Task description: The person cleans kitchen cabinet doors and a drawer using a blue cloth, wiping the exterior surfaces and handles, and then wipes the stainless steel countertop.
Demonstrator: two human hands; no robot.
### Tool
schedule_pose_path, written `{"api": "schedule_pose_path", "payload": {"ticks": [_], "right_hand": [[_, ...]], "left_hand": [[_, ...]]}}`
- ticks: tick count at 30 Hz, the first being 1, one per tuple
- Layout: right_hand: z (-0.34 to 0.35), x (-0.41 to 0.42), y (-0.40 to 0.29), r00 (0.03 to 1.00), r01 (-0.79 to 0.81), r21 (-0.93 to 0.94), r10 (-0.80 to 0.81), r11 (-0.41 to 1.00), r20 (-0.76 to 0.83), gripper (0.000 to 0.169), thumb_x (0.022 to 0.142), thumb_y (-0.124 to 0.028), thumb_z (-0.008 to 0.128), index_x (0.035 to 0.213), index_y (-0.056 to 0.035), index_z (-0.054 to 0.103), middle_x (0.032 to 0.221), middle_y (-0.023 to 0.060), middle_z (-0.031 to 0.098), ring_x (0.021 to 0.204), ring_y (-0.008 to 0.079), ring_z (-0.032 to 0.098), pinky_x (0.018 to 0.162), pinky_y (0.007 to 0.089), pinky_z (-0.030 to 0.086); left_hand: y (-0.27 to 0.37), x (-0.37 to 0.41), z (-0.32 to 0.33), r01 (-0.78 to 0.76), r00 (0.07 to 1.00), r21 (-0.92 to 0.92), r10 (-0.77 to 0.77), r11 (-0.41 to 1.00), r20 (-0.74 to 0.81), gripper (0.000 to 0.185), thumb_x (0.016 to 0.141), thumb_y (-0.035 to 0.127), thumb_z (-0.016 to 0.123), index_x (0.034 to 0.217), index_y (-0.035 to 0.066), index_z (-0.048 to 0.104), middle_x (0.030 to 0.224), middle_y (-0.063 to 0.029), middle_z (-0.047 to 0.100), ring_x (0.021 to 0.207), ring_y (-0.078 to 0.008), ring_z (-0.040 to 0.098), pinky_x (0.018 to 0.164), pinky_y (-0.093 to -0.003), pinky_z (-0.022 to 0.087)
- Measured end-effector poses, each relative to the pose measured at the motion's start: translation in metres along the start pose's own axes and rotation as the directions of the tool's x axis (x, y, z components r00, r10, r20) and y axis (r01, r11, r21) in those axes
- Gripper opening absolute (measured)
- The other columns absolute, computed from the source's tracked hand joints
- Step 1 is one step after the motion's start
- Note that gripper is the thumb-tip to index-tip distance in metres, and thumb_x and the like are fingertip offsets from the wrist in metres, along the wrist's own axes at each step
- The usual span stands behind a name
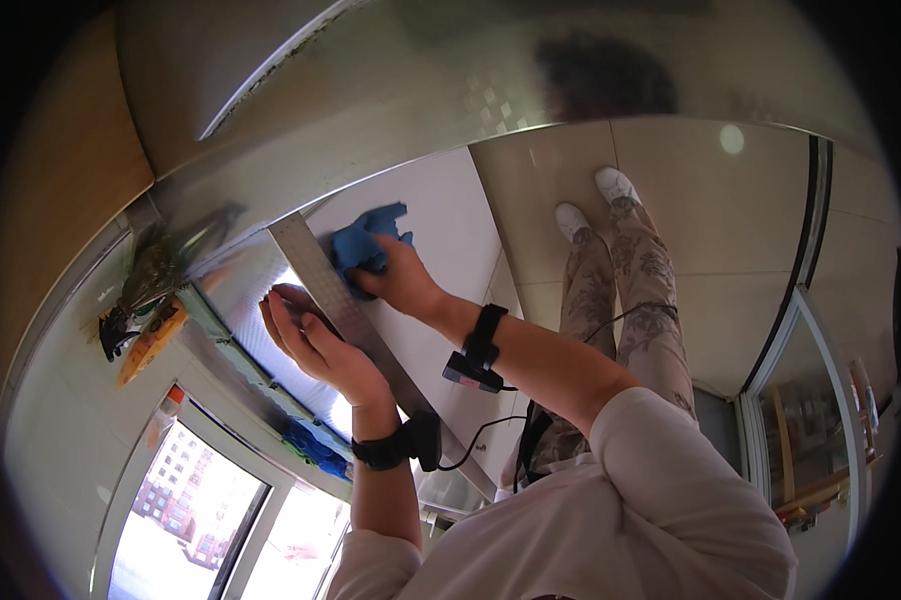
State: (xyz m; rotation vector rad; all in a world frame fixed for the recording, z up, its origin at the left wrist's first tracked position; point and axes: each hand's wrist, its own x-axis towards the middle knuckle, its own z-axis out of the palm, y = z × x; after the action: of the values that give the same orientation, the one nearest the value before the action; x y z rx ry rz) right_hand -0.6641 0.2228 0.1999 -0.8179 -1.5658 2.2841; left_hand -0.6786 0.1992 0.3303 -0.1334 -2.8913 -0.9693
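Note:
My right hand (402, 277) grips a crumpled blue cloth (364, 244), pressed against a smooth white panel (443, 202) beside the metal edge strip (345, 300). Part of the cloth sticks out past my fingers. On the other side of that strip, my left hand (315, 349) is raised with its fingers extended and nothing visible in it. Behind it lies a shiny, textured metal surface (244, 281). Whether the left fingertips touch the metal cannot be made out. Both wrists carry black strapped devices with cables.
A broad stainless-steel panel (420, 97) spans the top, with a dark reflection. Plastic-wrapped items and an orange packet (150, 345) sit at the left, near a window (195, 510). Blue fabric (315, 450) lies along the ledge. A framed glass door (810, 420) stands at right.

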Motion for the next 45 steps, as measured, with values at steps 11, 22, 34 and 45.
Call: {"api": "schedule_pose_path", "payload": {"ticks": [11,22,34,45], "right_hand": [[-0.015,0.019,0.004,0.907,-0.42,0.295,0.403,0.858,0.121,0.032,0.074,-0.019,0.072,0.099,0.0006,0.062,0.08,0.0169,0.067,0.073,0.0273,0.067,0.068,0.035,0.052],[-0.014,0.012,0.026,0.892,-0.451,0.265,0.438,0.852,0.109,0.042,0.076,-0.022,0.077,0.108,-0.003,0.058,0.097,0.0116,0.067,0.087,0.0221,0.063,0.077,0.0332,0.05],[-0.01,0.044,0.039,0.932,-0.353,0.192,0.362,0.916,-0.017,0.034,0.078,-0.023,0.075,0.102,-0.0018,0.06,0.09,0.0162,0.065,0.086,0.0274,0.063,0.076,0.0365,0.049],[-0.007,0.055,0.028,0.933,-0.359,0.151,0.35,0.921,0.083,0.037,0.077,-0.024,0.077,0.1,0.0008,0.062,0.085,0.0176,0.065,0.078,0.0272,0.063,0.071,0.0362,0.049]], "left_hand": [[-0.005,0.0,-0.003,-0.019,0.999,-0.037,0.02,0.999,0.038,0.046,0.094,0.009,0.037,0.138,-0.003,0.038,0.139,-0.0153,0.04,0.125,-0.0259,0.045,0.106,-0.0363,0.035],[-0.012,0.002,-0.003,-0.05,0.999,0.046,0.051,0.998,-0.002,0.046,0.093,0.012,0.038,0.136,-0.002,0.04,0.134,-0.0147,0.045,0.119,-0.0253,0.048,0.102,-0.0349,0.038],[-0.004,0.002,-0.001,-0.006,1.0,-0.007,0.006,1.0,0.018,0.046,0.093,0.011,0.038,0.137,-0.004,0.04,0.138,-0.0159,0.042,0.126,-0.0277,0.045,0.105,-0.0363,0.035],[-0.005,0.001,-0.001,-0.031,0.999,-0.001,0.031,1.0,0.007,0.046,0.093,0.012,0.038,0.137,-0.001,0.04,0.139,-0.0153,0.04,0.125,-0.0265,0.044,0.105,-0.0361,0.035]]}}
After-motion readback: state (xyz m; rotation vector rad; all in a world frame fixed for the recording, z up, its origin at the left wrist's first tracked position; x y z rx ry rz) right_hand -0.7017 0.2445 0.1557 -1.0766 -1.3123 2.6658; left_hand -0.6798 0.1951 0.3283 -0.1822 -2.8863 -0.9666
